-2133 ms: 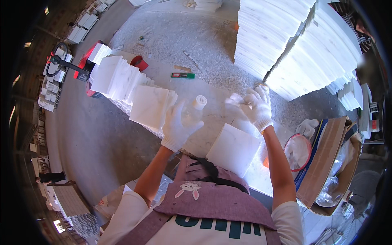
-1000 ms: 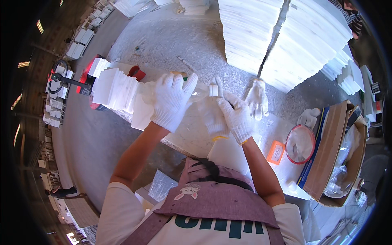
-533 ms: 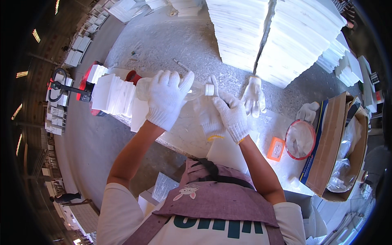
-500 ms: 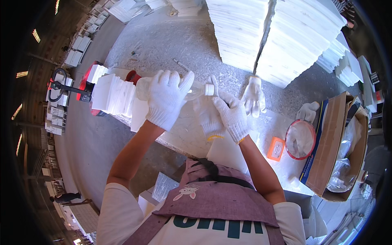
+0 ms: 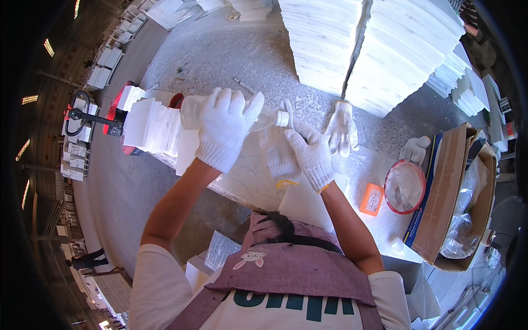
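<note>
A clear plastic bottle (image 5: 190,113) with a white cap (image 5: 282,119) is held sideways over the work surface, its cap end pointing right. My left hand (image 5: 226,126), in a white knit glove, wraps over the bottle's middle from above. My right hand (image 5: 311,151), gloved the same way, is closed on a loose white knit glove (image 5: 278,157) with a yellow-edged cuff, just by the cap. Part of that glove is hidden behind the bottle and my right fingers. Another white glove (image 5: 342,131) lies to the right, fingers toward me.
White stone tile stacks (image 5: 324,44) rise at the back. More tiles (image 5: 154,126) stand at the left by a red pallet jack (image 5: 113,121). Rightward lie an orange box (image 5: 372,199), a red-rimmed round sieve (image 5: 405,187), a grey-white glove (image 5: 415,148) and an open cardboard box (image 5: 448,198).
The bottle and my left hand have tilted and risen slightly at the left end. The cuff of the held glove has swung a little left. My right hand has barely moved.
</note>
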Demonstrator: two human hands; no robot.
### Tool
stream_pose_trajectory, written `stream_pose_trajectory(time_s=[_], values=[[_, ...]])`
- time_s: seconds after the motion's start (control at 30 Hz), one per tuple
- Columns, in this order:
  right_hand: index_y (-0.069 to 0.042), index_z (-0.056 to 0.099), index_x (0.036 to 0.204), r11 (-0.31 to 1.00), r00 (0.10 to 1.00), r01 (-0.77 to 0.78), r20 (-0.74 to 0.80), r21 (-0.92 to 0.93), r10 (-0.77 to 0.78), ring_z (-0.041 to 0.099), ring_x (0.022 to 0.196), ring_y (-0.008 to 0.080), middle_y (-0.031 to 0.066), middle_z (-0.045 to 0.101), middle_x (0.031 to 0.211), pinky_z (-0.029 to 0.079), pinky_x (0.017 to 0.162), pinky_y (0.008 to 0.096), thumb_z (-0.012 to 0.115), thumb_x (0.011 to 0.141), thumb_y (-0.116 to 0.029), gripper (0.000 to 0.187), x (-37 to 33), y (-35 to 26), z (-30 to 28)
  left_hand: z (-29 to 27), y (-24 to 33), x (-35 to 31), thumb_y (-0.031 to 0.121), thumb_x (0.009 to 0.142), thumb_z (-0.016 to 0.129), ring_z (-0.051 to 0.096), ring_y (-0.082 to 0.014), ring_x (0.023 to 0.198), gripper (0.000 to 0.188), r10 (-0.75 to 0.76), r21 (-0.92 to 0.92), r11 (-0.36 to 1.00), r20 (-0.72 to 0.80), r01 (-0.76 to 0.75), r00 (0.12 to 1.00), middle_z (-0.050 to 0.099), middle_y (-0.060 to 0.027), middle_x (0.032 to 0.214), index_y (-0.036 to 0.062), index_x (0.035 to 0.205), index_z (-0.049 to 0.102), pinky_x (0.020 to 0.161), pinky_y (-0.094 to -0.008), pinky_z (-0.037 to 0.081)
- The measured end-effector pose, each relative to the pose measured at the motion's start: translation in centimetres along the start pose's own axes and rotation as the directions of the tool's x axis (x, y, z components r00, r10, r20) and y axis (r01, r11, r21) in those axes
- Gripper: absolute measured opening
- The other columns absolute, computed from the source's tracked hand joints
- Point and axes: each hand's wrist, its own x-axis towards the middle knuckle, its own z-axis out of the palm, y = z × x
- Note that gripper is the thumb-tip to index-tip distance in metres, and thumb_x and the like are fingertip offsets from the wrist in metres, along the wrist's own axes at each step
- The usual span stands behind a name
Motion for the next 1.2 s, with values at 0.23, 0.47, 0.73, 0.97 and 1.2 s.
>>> stream_pose_trajectory(time_s=[0.23,0.47,0.73,0.97,1.2], values=[[-0.005,0.066,0.117,0.993,0.999,-0.036,0.016,0.108,0.034,0.066,0.088,0.0138,0.0113,0.072,0.098,0.051,0.079,0.0297,0.064,0.088,-0.025,0.036,0.5,1.6,0.3,0.0,-0.2,0.3,0.017,0.073,0.064,0.054,-0.0251,0.091,0.047,0.014,-0.009,1.0,-0.044,-0.014,0.999,0.051,-0.0073,0.09,0.0151,0.12,0.06,0.086,-0.0404,0.045],[-0.002,0.063,0.122,0.992,0.998,-0.005,0.067,0.124,-0.003,0.059,0.093,0.0085,0.0055,0.068,0.102,0.047,0.084,0.0252,0.059,0.091,-0.016,0.033,-0.1,-0.6,-0.6,0.2,-0.1,0.8,0.017,0.073,0.062,0.054,-0.0234,0.087,0.044,0.048,0.031,0.998,-0.104,-0.045,0.993,0.05,-0.006,0.085,0.0153,0.117,0.061,0.081,-0.0374,0.046],[0.001,0.059,0.125,0.959,0.989,-0.137,0.092,0.249,0.118,0.057,0.099,0.0092,0.0043,0.064,0.111,0.046,0.089,0.0235,0.057,0.095,-0.015,0.035,0.4,-3.2,-1.9,1.5,0.3,1.7,0.017,0.074,0.061,0.054,-0.0214,0.084,0.041,0.061,0.057,0.997,-0.196,-0.051,0.979,0.05,-0.004,0.082,0.0166,0.115,0.061,0.079,-0.0357,0.046],[0.001,0.059,0.125,0.939,0.99,-0.131,0.098,0.319,0.105,0.059,0.1,0.0109,0.0063,0.065,0.111,0.047,0.09,0.0246,0.059,0.094,-0.016,0.036,0.1,-3.3,-1.9,2.4,0.1,1.8,0.015,0.074,0.062,0.055,-0.0214,0.081,0.039,0.077,0.066,0.996,-0.234,-0.064,0.969,0.051,-0.004,0.08,0.0174,0.113,0.062,0.08,-0.0353,0.047],[0.001,0.058,0.126,0.925,0.987,-0.161,0.052,0.345,0.152,0.059,0.099,0.0111,0.0063,0.065,0.111,0.048,0.087,0.0244,0.059,0.094,-0.016,0.037,-0.1,-2.3,-1.2,1.6,-0.2,1.5,0.015,0.074,0.062,0.055,-0.0217,0.082,0.039,0.079,0.075,0.995,-0.222,-0.064,0.972,0.052,-0.0044,0.08,0.0167,0.113,0.062,0.08,-0.0356,0.047]])
